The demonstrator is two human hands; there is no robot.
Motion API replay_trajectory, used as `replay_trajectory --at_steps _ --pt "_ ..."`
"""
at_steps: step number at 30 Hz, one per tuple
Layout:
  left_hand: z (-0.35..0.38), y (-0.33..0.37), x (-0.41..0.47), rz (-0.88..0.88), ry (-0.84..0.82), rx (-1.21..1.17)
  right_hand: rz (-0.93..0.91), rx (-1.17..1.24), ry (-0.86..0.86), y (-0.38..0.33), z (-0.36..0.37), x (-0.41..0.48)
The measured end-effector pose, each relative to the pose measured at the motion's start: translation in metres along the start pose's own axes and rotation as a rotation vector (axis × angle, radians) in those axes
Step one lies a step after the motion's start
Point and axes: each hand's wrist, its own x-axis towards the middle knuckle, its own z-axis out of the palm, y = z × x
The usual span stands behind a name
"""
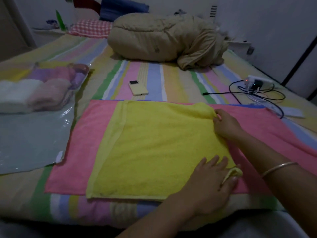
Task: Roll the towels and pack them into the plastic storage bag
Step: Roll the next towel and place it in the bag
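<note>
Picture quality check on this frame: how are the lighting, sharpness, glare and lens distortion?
Head view: dim, bluish room light with no hard shadows. Head view: soft overall, with the rolled towels in the plastic bag smeared near the left edge. Head view: small white glare streaks on the bag's film, and wide-angle bending toward the corners. The left hand, right hand and yellow towel are readable.

A striped bedsheet (154, 78) in pink, blue, green and yellow bands covers the bed. At its far end lies a bundled tan duvet (154, 36), with a red-and-white checked pillow (91, 28) to the left of it and a blue cushion (123, 7) behind. A pale yellow phone (138, 88) rests face down mid-sheet. On the right sits a white power strip (257, 81) — black and white cables (240, 93) loop out of it. A green bottle (60, 19) stands far left.
</note>
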Motion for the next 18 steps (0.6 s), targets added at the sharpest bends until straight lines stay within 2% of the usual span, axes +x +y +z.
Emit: replay_trajectory --at_steps 2,5,8,10,12,16,18 --pt "0.008 0.006 0.004 -0.006 -0.013 0.019 0.075 0.114 -0.029 0.011 -0.001 -0.003" --pt "0.010 0.007 0.001 -0.005 0.012 -0.008 0.209 0.463 -0.074 0.003 -0.004 0.000" --pt "0.002 0.002 -0.006 -0.019 0.100 -0.254 0.210 0.574 -0.098 -0.012 -0.005 0.012" --pt "-0.008 -0.006 -0.012 -0.066 0.256 -0.350 0.179 0.514 -0.124 -0.018 -0.001 0.022" --pt "-0.021 -0.022 -0.021 -0.140 0.413 -0.310 0.184 0.452 -0.098 -0.019 0.004 0.032" --pt "-0.058 -0.073 -0.051 -0.264 0.724 -0.007 0.192 0.283 -0.046 -0.011 0.014 0.046" --pt "-0.070 -0.101 -0.071 -0.410 0.676 0.216 0.164 0.030 -0.065 -0.013 0.022 0.046"
